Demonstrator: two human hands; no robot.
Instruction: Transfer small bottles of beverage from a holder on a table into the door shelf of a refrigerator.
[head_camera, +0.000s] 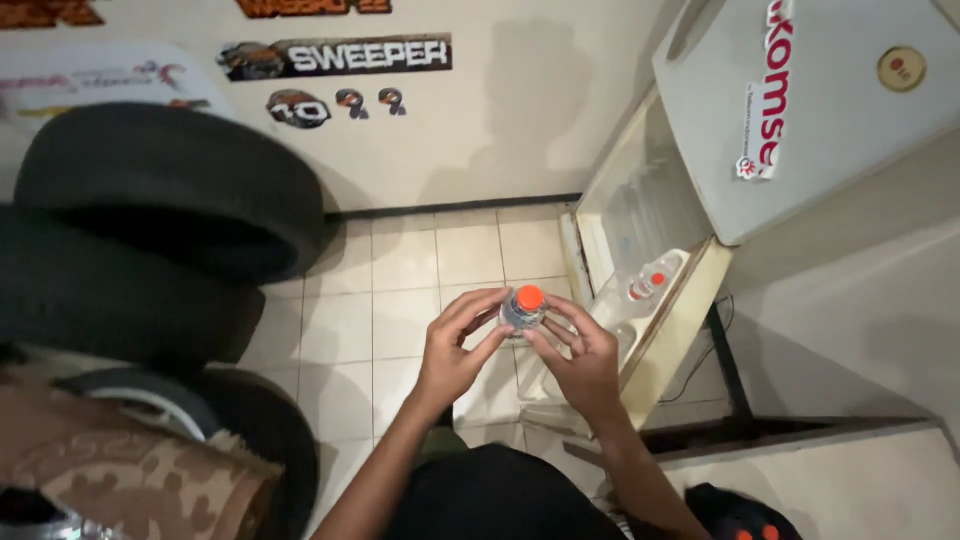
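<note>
A small clear plastic bottle with an orange cap (522, 305) is held upright between both my hands over the tiled floor. My left hand (455, 350) wraps its left side and my right hand (583, 358) cups its right side, fingers touching the bottle below the cap. Just to the right stands a small white fridge with its door (800, 110) swung open; another clear bottle with an orange cap (652, 280) lies in the door shelf (672, 330).
Stacked black tyres (150, 230) fill the left side, with a patterned brown cloth (130, 470) below them. A cream wall with stickers runs along the back. Pale floor tiles (400, 300) lie between tyres and fridge. A dark bag with orange spots (745, 520) sits at the bottom right.
</note>
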